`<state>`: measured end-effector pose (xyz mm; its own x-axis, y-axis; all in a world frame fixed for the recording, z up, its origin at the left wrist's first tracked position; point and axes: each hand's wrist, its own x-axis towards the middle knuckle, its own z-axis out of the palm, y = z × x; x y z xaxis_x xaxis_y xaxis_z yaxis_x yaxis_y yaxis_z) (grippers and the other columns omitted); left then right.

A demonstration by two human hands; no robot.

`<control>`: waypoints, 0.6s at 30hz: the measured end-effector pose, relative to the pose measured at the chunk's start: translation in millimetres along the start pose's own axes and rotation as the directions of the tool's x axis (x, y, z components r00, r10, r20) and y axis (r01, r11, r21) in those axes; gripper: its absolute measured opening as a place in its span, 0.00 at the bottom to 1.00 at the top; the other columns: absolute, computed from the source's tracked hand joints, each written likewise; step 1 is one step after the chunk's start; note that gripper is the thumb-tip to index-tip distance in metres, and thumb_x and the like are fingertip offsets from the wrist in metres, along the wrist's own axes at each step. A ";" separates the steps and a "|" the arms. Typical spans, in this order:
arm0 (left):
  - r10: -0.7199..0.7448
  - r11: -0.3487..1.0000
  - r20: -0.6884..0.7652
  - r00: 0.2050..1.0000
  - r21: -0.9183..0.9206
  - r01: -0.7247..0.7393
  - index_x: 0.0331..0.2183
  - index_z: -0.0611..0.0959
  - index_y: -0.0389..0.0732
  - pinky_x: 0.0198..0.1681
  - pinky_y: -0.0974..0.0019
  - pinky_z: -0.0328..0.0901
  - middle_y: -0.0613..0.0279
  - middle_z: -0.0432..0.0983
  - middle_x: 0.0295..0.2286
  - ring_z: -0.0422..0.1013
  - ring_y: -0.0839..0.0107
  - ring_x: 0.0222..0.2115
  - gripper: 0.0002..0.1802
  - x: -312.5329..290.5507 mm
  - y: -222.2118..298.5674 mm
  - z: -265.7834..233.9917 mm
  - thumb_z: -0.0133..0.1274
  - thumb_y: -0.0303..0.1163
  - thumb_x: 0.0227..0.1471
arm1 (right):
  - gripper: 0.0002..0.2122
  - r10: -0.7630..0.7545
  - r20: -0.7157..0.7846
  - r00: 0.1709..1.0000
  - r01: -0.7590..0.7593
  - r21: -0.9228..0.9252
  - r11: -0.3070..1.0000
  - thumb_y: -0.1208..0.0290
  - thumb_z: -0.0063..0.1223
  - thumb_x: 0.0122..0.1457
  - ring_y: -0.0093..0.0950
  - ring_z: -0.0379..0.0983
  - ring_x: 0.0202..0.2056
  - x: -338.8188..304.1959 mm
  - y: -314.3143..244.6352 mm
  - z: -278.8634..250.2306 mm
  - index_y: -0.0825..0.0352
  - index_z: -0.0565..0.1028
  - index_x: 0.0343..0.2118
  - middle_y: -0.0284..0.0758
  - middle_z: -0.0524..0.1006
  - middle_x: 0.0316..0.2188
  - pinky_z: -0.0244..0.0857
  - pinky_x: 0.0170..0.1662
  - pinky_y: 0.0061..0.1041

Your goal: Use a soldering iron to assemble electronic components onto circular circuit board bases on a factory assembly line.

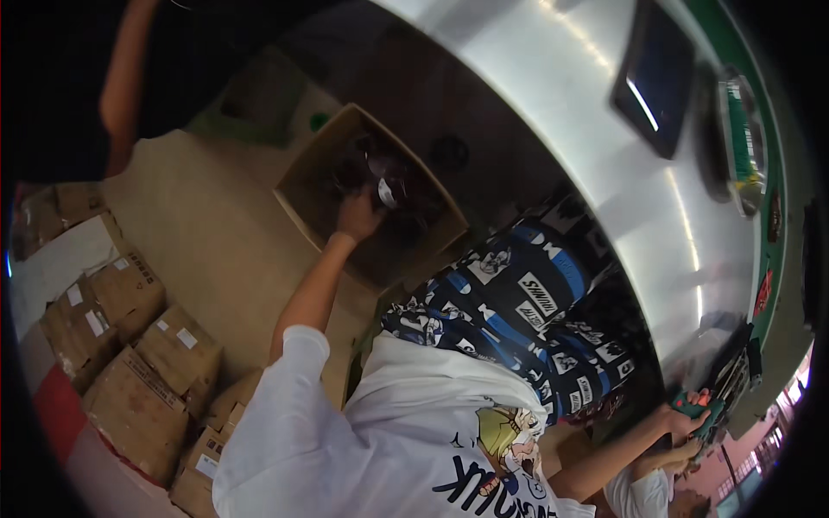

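Observation:
My left hand (359, 214) reaches down into an open cardboard box (302, 177). Its fingers are closed at a clear plastic bag (385, 193) with a white patch and dark contents; the fingertips are partly lost in shadow. More dark, shiny items lie in the box, too dim to name. Far off at the lower right, my right hand (688, 416) is wrapped round a green handheld object (710, 414) beside the table edge. What kind of object it is cannot be made out.
A shiny metal table (553, 78) curves along the right, bearing a dark tablet-like device (656, 78) and a clear tray (741, 142). Several taped cartons (138, 393) are stacked at left. Patterned dark cloth (518, 293) covers my lap. Other people are at upper left and lower right.

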<state>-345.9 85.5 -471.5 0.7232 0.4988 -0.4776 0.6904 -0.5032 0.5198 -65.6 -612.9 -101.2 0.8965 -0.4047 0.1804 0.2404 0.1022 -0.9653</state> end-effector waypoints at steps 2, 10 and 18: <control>-0.021 0.999 0.022 1.000 -0.035 0.022 0.60 0.64 0.43 0.60 0.50 0.60 0.38 0.64 0.55 0.62 0.43 0.57 0.50 32.1 -28.2 68.1 0.69 0.46 0.39 | 0.19 0.111 0.188 0.976 -0.121 0.045 0.992 0.60 0.42 0.64 0.24 0.63 0.27 17.2 -8.1 -26.4 0.75 0.69 0.43 0.38 0.71 0.32 0.61 0.33 0.23; -0.288 0.922 0.251 0.924 -0.188 0.339 0.67 0.43 0.51 0.64 0.43 0.54 0.42 0.39 0.66 0.48 0.39 0.64 0.75 122.1 26.7 175.6 0.76 0.51 0.27 | 0.21 0.234 0.295 0.926 -0.250 0.015 0.968 0.60 0.44 0.63 0.23 0.65 0.31 34.6 -15.4 -19.5 0.76 0.67 0.48 0.34 0.69 0.30 0.63 0.37 0.21; -0.190 0.960 0.110 0.976 -0.186 0.208 0.62 0.56 0.47 0.55 0.45 0.65 0.41 0.51 0.59 0.65 0.37 0.53 0.63 75.9 38.2 205.2 0.76 0.37 0.28 | 0.19 0.083 0.060 0.995 -0.082 -0.024 0.996 0.62 0.43 0.64 0.26 0.66 0.32 19.3 -13.3 -4.6 0.75 0.66 0.49 0.46 0.72 0.41 0.66 0.39 0.23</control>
<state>-260.8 -40.6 -633.2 0.5765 0.5049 -0.6425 0.8098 -0.2478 0.5318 -53.2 -626.2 -85.8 0.9341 -0.3395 0.1107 0.1574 0.1130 -0.9811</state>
